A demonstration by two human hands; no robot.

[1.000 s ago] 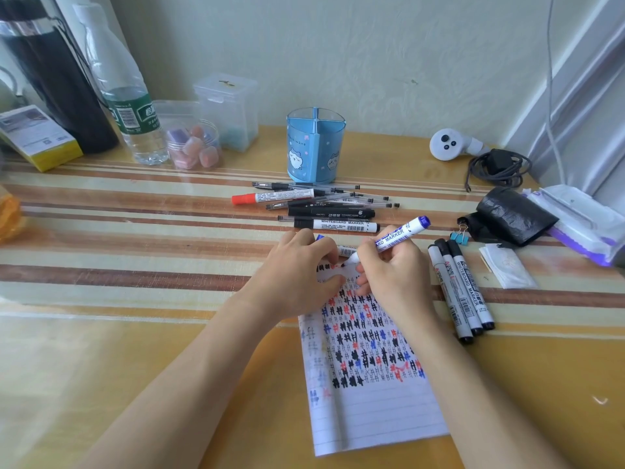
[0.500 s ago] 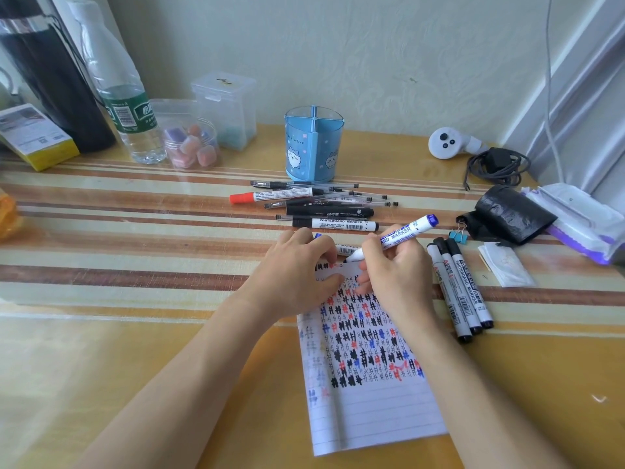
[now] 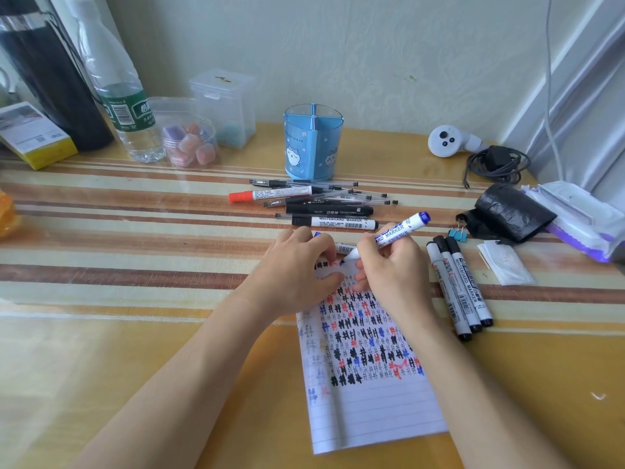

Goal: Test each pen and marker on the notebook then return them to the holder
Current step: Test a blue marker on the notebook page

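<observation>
Grips the blue marker [image 3: 399, 231] in the curled fingers of the right hand [image 3: 392, 277], tip down on the top edge of the notebook [image 3: 372, 411]. Rests the left hand [image 3: 294, 279] on the page, fingers bent over a second marker [image 3: 345, 248] lying there; held or merely touched, cannot tell. Shows the holder [image 3: 313, 147] upright beyond the loose pens [image 3: 324, 201], well apart.

Single wide-angle view from the person's head, facing forward and down, close over both forearms, left hand [image 3: 297, 275] and right hand [image 3: 394, 275] near mid-frame on the notebook [image 3: 372, 411], marker [image 3: 402, 228] in the right hand, holder [image 3: 313, 143] beyond the hands, wall [image 3: 372, 62] farthest beyond them.
</observation>
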